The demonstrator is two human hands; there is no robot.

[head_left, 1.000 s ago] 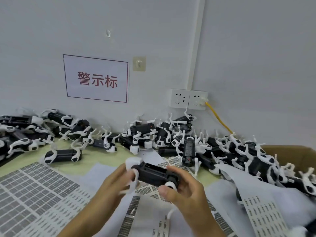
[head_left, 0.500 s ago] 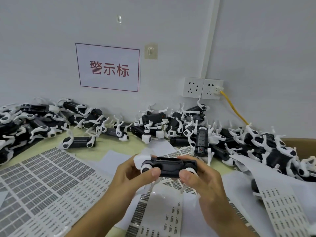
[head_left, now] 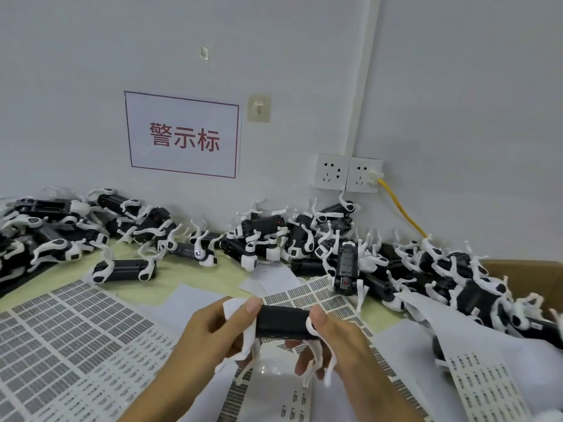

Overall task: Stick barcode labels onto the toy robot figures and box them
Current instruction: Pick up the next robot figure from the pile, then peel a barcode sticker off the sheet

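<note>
Hands meet low in the middle of the view around one toy robot figure (head_left: 281, 321), a smooth matt black plastic block with rounded edges and thin white plastic legs that dangle below it. The left hand (head_left: 213, 333) curls round the figure's left end, thumb lying on the top edge and fingers underneath, with a piece of white sheet caught against the palm. The right hand (head_left: 332, 339) pinches the right end, thumb on top beside a round white joint, fingers bent below among the hanging legs. The figure is held level, just above the glossy white sheets of barcode labels (head_left: 70, 327) that cover the near part of the pale yellow-green worktop (head_left: 195, 272); these sheets carry tight grids of small grey rectangles, and some lie overlapped and curled. More loose white label sheets (head_left: 484, 388) lie at the right, with sparser rows. Along the wall a jumbled heap of black-and-white toy figures (head_left: 265, 233) lies with legs sticking up at all angles, one lone figure (head_left: 123, 270) lying apart on its side. At the far right the brown cardboard box (head_left: 530, 277) shows its matt corrugated rim, with figures piled against it. On the grey wall hang a white sign with red characters (head_left: 182, 136), a clear hook plate (head_left: 259, 108), and two white sockets (head_left: 348, 173) with a yellow cable (head_left: 402, 212).
</note>
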